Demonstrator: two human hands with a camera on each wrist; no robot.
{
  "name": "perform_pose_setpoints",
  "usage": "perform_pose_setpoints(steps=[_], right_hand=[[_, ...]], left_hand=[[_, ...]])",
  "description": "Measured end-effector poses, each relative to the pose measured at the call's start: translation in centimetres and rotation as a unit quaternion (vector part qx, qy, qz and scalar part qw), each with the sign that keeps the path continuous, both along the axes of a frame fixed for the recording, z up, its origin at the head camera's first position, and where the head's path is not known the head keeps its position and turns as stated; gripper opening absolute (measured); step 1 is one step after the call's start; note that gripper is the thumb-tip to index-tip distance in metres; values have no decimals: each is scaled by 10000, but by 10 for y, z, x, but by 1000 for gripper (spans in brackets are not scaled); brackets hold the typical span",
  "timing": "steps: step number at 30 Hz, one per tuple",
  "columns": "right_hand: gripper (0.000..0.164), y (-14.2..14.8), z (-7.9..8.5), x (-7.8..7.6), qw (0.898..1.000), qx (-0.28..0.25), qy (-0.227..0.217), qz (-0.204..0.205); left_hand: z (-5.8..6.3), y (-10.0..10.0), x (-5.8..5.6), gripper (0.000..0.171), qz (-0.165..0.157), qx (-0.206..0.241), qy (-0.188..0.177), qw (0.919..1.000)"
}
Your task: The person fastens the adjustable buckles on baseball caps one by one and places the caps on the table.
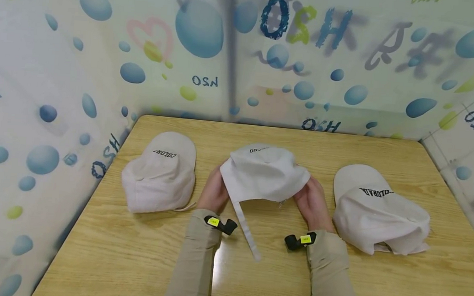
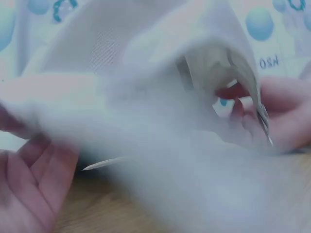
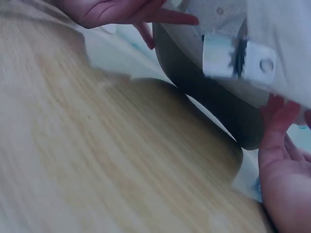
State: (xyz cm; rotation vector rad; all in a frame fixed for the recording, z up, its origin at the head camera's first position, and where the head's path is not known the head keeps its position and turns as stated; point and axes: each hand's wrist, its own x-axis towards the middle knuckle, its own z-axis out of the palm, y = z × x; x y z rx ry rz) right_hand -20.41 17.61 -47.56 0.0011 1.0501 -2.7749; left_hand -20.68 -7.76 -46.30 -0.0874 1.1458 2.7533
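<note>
A white baseball cap [image 1: 265, 173] is held up over the middle of the table between both hands. My left hand [image 1: 214, 190] grips its left edge and my right hand [image 1: 311, 199] grips its right edge. Dark lettering on the cap's front is partly folded out of sight. From its back a loose strap [image 1: 247, 233] hangs down toward the tabletop. The right wrist view shows a metal buckle [image 3: 238, 60] and the dark underside of the brim [image 3: 209, 92]. In the left wrist view the near fabric is blurred.
On the wooden table [image 1: 269, 278], a white cap [image 1: 161, 175] lies to the left and another white cap [image 1: 381, 213] to the right, both with dark lettering. A patterned wall covering [image 1: 251, 66] stands behind the table and along its sides.
</note>
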Motion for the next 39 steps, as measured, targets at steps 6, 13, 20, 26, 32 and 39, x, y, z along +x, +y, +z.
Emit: perform_pose_setpoints(steps=[6,13,20,26,32,39], right_hand=[[19,1,1,-1,9998,-156,-105,17],[15,1,1,1,9999,118,-21,65],[21,1,1,-2,9994,-231,-13,257],[27,1,-1,-2,9926,-1061,215,542],[29,0,-2,-1,9845,-1120,1034,871],[26,-4,-3,2,9762,-661,1647,1250]], left_hand=[[-3,-7,-2,29,-457,1315,-60,9902],[2,-9,-3,42,-848,1793,386,9794],[1,-6,0,35,-1464,1695,1035,9691],[1,-1,3,40,-1492,1556,1514,9647],[3,0,6,33,-1063,1704,1513,9679],[4,3,7,33,-1092,1729,1580,9660]])
